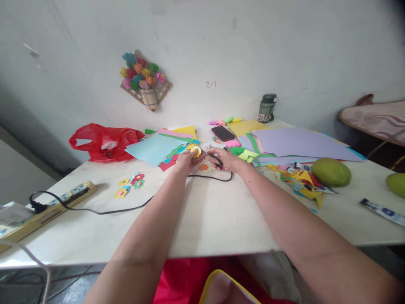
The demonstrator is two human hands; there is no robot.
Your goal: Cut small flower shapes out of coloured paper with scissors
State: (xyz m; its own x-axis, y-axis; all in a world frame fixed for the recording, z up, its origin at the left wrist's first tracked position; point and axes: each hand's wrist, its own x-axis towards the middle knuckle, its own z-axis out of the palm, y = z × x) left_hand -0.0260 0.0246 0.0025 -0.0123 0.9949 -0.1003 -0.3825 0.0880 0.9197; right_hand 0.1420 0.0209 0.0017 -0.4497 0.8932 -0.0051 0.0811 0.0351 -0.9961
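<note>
Both my hands meet over the middle of the table. My left hand (pixel 189 160) pinches a small yellow paper piece (pixel 196 151) between thumb and fingers. My right hand (pixel 224 159) is closed on the dark handles of a pair of scissors (pixel 216 159), whose blades point left at the yellow paper. How far the blades are apart I cannot tell. Beneath and behind my left hand are cut strips of coloured paper (pixel 172 159). An orange paper flower (pixel 205 168) lies below the hands. Several small finished-looking paper flowers (pixel 138 181) lie to the left.
A power strip (pixel 72 192) with a black cable (pixel 107 212) running toward my hands is at left. Behind lie a red plastic bag (pixel 122 137), blue paper (pixel 152 150), a phone (pixel 223 133) and purple sheets (pixel 291 141). Paper scraps (pixel 300 183) and a green mango-like fruit (pixel 331 172) are at right.
</note>
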